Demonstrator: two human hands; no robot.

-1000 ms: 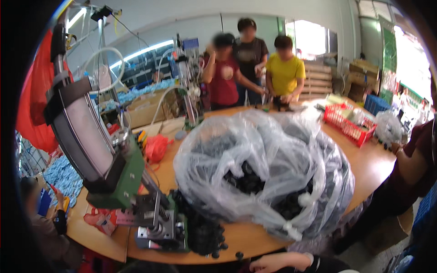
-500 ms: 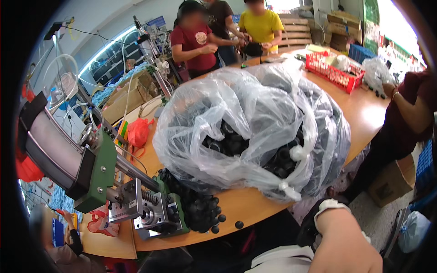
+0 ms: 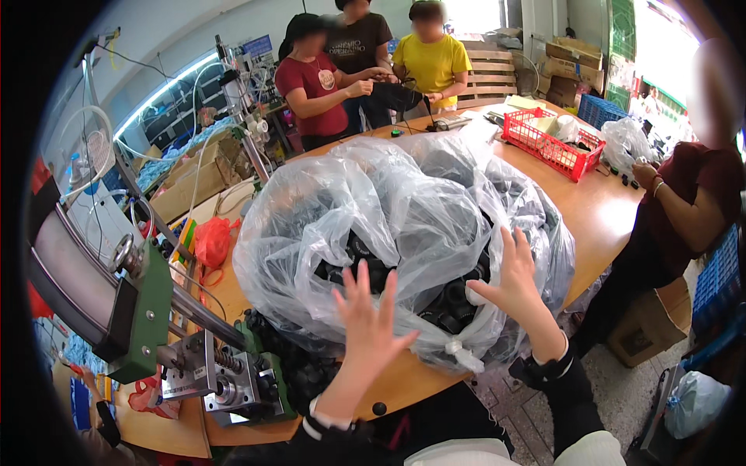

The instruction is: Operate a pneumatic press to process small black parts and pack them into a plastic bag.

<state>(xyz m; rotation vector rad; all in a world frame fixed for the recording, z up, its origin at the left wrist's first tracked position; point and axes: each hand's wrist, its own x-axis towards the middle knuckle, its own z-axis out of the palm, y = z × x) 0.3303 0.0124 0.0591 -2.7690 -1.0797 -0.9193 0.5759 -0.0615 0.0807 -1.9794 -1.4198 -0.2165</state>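
Observation:
Both of my hands are raised over the near side of large clear plastic bags (image 3: 311, 202) full of black parts. My left hand (image 3: 367, 320) has its fingers spread and holds nothing. To its right, my right hand (image 3: 514, 286) is also spread, beside the knotted plastic (image 3: 461, 356). Whether either hand touches the plastic I cannot tell. Through gaps in the bags show round black plastic parts (image 3: 451, 307). A heap of small black pieces (image 3: 311, 377), partly behind my left forearm, lies by the press. One round black piece (image 3: 379, 408) sits apart near the table edge.
A green and metal press (image 3: 148, 318) stands at the left. Farther back on the wooden table (image 3: 602, 210) is a red basket (image 3: 544, 151). Several people stand around the far and right sides. A cardboard box (image 3: 649, 326) is on the floor at the right.
My left hand has come into view, and my right hand has moved up from the lower right to the bags, fingers spread. The view has shifted slightly.

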